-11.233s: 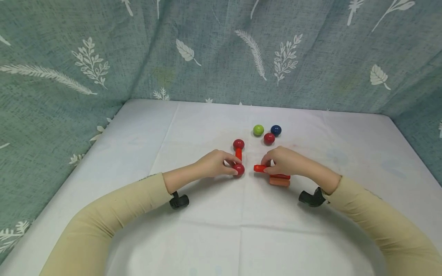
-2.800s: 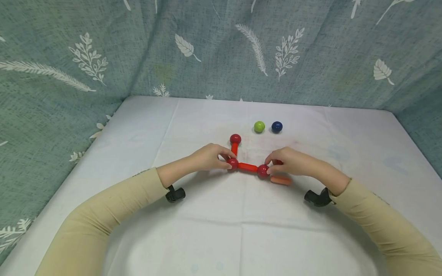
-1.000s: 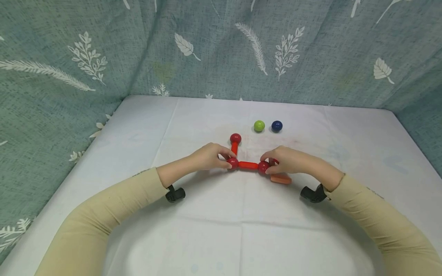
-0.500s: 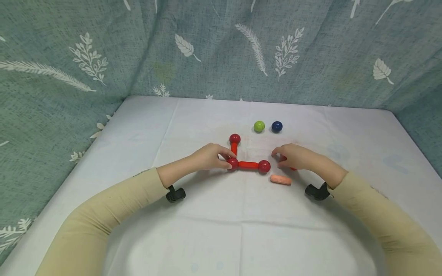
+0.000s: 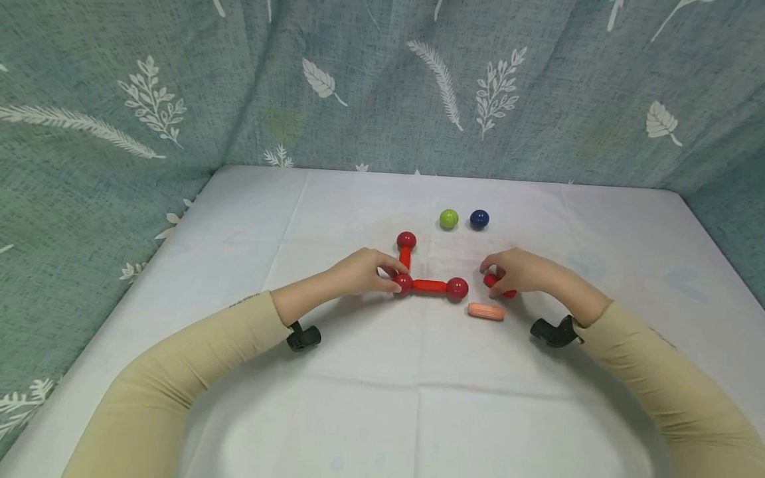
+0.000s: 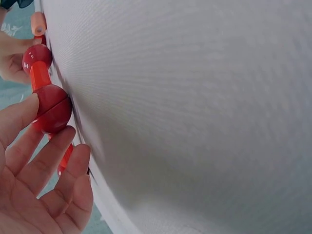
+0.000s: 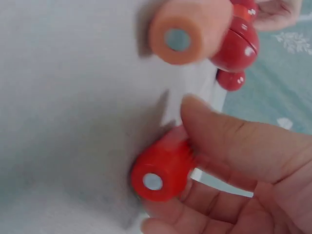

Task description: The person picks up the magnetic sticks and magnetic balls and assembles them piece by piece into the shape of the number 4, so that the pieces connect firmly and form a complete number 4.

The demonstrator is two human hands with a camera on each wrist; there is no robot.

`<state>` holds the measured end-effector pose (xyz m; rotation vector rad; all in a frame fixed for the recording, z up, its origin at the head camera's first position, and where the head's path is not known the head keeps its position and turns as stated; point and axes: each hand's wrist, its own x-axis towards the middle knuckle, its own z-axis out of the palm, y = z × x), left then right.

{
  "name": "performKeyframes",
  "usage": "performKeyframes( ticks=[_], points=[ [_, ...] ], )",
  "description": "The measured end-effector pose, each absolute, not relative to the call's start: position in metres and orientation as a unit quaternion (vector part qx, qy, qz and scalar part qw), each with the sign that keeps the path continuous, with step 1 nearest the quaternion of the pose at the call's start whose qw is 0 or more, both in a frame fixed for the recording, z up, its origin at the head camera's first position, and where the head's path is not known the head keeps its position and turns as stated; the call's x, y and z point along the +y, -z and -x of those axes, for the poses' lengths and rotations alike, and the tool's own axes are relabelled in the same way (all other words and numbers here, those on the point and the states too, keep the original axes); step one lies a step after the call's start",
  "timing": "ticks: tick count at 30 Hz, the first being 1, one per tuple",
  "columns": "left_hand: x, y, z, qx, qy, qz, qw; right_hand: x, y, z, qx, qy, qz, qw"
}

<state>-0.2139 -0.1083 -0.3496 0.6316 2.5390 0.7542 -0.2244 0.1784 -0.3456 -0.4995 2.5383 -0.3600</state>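
My left hand pinches the corner red ball between thumb and fingers. From that ball one red rod runs back to a far red ball. Another red rod runs right to a third red ball, so the pieces form an L. To the right, my right hand holds a loose red rod between thumb and fingers, close to the cloth. A round silvery disc shows in that rod's end. A salmon-orange rod lies just in front, touched by neither hand.
A green ball and a dark blue ball stand behind the L. White cloth covers the table, and a patterned blue-green curtain hangs behind it and on the left.
Since the oldest frame, a rod and a red ball have joined the corner ball's right side. In the last second my right hand let go of that end ball and moved right, a red rod in its fingers.
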Motion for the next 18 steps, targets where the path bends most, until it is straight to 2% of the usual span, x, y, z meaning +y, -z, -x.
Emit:
performKeyframes(
  ticks=[7,12,15,18],
  points=[
    [-0.108,0.350,0.214,0.911,-0.273,-0.233,0.205,0.181,0.341,0.223,0.939,0.138,0.184,0.254],
    [-0.108,0.349,0.214,0.910,-0.274,-0.235,0.205,0.178,0.342,0.226,0.930,0.245,0.159,0.225],
    [-0.108,0.350,0.214,0.909,-0.276,-0.233,0.206,0.173,0.343,0.231,0.898,0.353,0.103,0.240],
    [-0.109,0.350,0.214,0.910,-0.276,-0.232,0.207,0.167,0.348,0.240,0.849,0.443,0.035,0.285]
  ],
)
